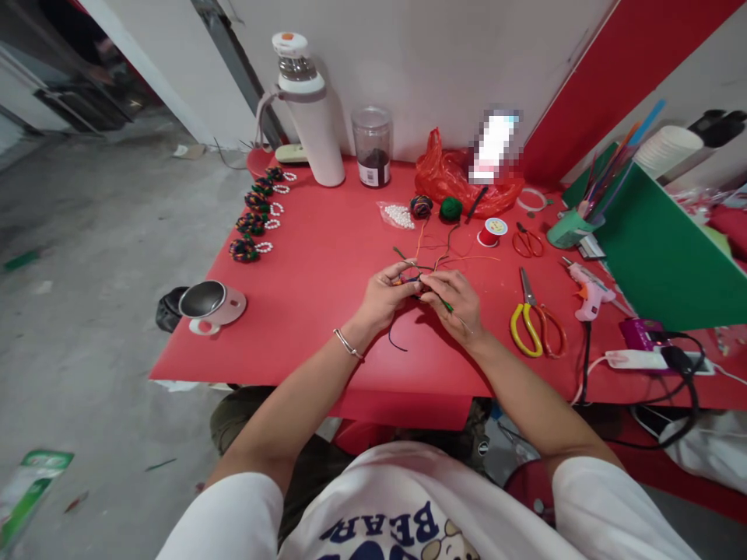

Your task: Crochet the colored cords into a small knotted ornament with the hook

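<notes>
Both my hands meet over the middle of the red table (315,257). My left hand (386,297), with a silver bangle on its wrist, pinches a small knot of coloured cords (413,278). My right hand (452,303) is closed on the same knot from the other side. Loose orange, green and dark cord ends (443,247) trail away from the knot toward the back, and a dark strand hangs toward me.
Several finished cord balls with pearl loops (252,222) line the left edge. A steel cup (204,302), white flask (309,109), jar (372,146), red bag (452,179), pearls (398,215), red spool (491,232), yellow scissors (528,323), glue gun (589,289) and power strip (647,359) stand around.
</notes>
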`<state>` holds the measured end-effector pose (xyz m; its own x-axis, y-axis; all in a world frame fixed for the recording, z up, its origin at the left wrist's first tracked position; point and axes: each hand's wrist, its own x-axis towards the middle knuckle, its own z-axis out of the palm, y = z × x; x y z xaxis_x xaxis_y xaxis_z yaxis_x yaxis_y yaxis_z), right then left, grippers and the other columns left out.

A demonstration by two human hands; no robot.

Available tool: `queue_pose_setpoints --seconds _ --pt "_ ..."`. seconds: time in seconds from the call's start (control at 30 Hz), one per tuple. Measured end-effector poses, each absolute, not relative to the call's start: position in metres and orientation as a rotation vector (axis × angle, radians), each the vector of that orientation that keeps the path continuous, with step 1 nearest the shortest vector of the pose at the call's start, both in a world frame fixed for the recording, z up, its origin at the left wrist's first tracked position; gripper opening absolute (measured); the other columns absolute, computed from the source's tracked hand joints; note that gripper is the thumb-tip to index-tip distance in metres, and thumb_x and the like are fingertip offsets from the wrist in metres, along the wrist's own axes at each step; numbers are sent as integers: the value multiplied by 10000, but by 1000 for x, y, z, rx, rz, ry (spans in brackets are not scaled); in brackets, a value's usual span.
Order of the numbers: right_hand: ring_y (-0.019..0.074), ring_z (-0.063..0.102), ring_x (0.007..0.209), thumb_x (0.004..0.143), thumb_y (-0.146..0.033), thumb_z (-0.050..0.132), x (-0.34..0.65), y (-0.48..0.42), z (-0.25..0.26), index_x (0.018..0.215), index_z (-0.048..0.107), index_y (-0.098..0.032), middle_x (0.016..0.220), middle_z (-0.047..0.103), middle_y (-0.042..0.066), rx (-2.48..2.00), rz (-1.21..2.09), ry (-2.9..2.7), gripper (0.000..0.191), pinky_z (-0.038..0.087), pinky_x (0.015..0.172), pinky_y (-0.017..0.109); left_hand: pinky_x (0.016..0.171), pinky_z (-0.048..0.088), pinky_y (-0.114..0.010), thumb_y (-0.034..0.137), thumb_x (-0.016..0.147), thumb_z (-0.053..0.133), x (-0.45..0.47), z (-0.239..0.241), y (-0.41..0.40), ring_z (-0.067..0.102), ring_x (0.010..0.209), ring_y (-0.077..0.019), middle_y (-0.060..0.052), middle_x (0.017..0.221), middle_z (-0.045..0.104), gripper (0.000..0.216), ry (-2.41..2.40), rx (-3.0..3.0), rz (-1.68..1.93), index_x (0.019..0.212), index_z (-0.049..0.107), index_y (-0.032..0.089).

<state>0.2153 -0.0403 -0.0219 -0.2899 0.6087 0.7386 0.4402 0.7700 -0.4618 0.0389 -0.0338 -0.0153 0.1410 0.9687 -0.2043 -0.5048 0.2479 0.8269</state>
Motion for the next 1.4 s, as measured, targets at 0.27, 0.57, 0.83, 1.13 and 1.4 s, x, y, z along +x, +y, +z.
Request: queue_pose_setpoints --seconds 0.27,0.57,0.83,1.13,1.4 --pt "228 748 921 937 -552 731 226 -32 -16 1088 837 -338 1001 832 38 -814 620 -1782 282 589 894 435 385 201 -181 110 567 945 19 -12 -29 422 386 -14 -41 739 763 553 722 611 932 1100 805 153" --pt "247 743 886 815 -641 816 242 -29 -3 941 867 -333 918 829 55 -898 937 -1752 337 604 907 461 385 145 -165 33 618 894 -3 -15 -23 265 389 22 0 649 649 492 695 655 758 1095 818 129" --pt "226 749 867 864 -605 791 253 -28 2 919 859 -324 921 828 52 -886 1061 -1744 294 615 875 428 381 145 -151 37 613 858 -11 -15 -21 272 380 11 -1 558 612 398 638 684 719 1006 836 99" --pt "173 699 669 793 -705 797 221 -33 -26 937 847 -297 873 814 30 -972 1203 -1365 436 616 666 350 781 610 -329 130 586 967 30 -19 -33 769 761 -182 -82 872 821 534 773 767 1041 1097 813 147" --pt "237 759 1001 959 -569 679 217 -43 -11 1012 833 -314 1041 829 62 -1009 717 -1712 303 605 978 448 611 515 -258 319 644 977 29 -13 -32 636 589 -108 -44 740 753 364 764 726 1061 921 825 137"
